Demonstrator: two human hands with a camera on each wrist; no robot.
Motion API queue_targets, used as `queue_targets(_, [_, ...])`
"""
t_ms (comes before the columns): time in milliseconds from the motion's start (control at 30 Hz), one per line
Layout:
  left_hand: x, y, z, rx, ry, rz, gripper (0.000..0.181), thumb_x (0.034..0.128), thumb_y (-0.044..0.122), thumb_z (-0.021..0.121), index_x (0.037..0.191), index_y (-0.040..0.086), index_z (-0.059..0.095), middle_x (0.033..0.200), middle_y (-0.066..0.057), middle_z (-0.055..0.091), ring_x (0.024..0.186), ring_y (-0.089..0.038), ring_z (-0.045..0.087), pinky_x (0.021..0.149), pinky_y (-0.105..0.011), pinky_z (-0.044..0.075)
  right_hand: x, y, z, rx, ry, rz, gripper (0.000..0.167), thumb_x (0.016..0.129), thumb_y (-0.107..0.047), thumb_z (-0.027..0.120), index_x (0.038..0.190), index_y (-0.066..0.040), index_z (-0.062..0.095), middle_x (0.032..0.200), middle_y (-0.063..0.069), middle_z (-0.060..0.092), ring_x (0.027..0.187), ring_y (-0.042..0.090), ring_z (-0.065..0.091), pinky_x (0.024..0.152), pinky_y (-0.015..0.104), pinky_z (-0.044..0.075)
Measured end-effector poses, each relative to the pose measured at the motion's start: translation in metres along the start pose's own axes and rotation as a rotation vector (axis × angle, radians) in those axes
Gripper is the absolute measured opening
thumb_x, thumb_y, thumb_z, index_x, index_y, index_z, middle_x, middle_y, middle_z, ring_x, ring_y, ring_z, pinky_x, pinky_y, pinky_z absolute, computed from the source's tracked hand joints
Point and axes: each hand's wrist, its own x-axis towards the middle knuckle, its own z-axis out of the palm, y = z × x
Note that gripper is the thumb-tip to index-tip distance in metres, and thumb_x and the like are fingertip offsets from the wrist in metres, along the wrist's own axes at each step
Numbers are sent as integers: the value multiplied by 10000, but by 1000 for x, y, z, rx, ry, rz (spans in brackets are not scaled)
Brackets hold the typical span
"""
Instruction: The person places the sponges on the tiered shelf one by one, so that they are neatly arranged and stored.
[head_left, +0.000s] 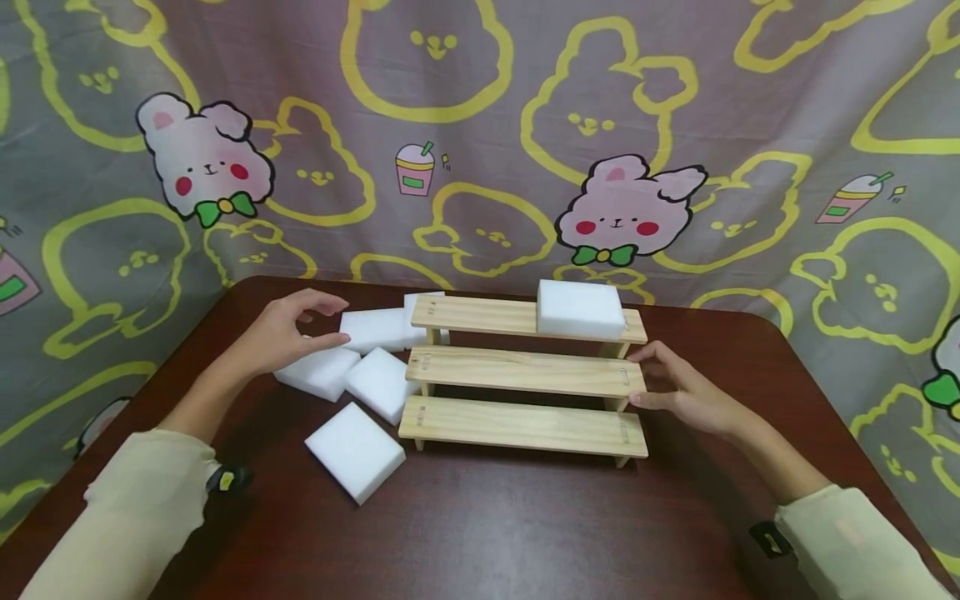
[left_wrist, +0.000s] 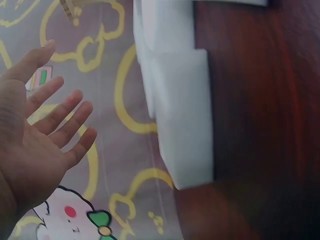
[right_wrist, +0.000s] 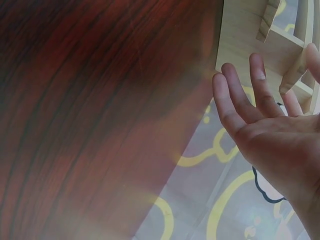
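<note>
We see two hands working over a dark red-brown counter point(head_left: 487, 521), with a three-tier wooden stand point(head_left: 517, 369) standing on it, its shelves stepping up toward the patterned curtain point(head_left: 472, 158) behind. Our left hand point(head_left: 283, 335) has hold of nothing: its thumb and fingers are well parted, and the left wrist view shows the fingers spread apart. In the head view its thumb tip lies right by the left end of a white block point(head_left: 372, 327), though we cannot tell whether the two touch. Around it, to the left of the stand, we count at least four more: a farther block point(head_left: 423, 307) partly hidden by the top shelf, a left-hand block point(head_left: 318, 372) below our fingers, a tilted block point(head_left: 381, 385) reaching toward the end of the middle shelf, and a front block point(head_left: 355, 452) lying apart, nearest us. One more, the upper block point(head_left: 579, 308), rests flat on the top shelf, toward its right end. Our right hand point(head_left: 684, 389) lightly grips the right end of the middle shelf, thumb at the front edge and forefinger at the back, while the other fingers stretch loosely clear of the wood
</note>
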Motion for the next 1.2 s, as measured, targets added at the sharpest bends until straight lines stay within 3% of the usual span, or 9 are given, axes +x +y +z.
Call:
queue_targets(267, [-12, -25, 0, 22, -43, -45, 495, 883, 165, 839, 1282, -52, 645, 1242, -263, 649, 1139, -415, 588, 948, -589, 478, -1, 1, 0, 12, 1, -3, 445, 960, -21, 698, 1300, 34, 418, 1200, 224, 653, 1032, 186, 651, 831, 285, 540])
queue_targets(500, [-19, -43, 1, 74, -149, -94, 598, 861, 252, 866, 1311, -61, 628, 1319, -300, 602, 1183, -456, 542, 1001, -653, 451, -1, 1, 1, 12, 9, -8, 439, 961, -20, 692, 1301, 31, 418, 1193, 225, 652, 1021, 162, 649, 822, 294, 542])
queue_targets(833, [-24, -48, 0, 103, -191, -150, 671, 840, 305, 877, 1332, -66, 611, 1360, -339, 555, 1226, -489, 517, 1018, -682, 422, 0, 1, 2, -23, 11, -3, 416, 967, -39, 689, 1297, 16, 441, 1166, 210, 667, 1023, 194, 654, 838, 309, 540])
queue_targets(1200, [-25, -51, -2, 110, -227, -134, 752, 796, 319, 906, 1359, -60, 583, 1391, -332, 545, 1261, -496, 501, 1040, -688, 402, -1, 0, 1, -38, 8, 3, 418, 969, -59, 692, 1299, 14, 446, 1170, 193, 669, 1034, 245, 648, 842, 314, 540])
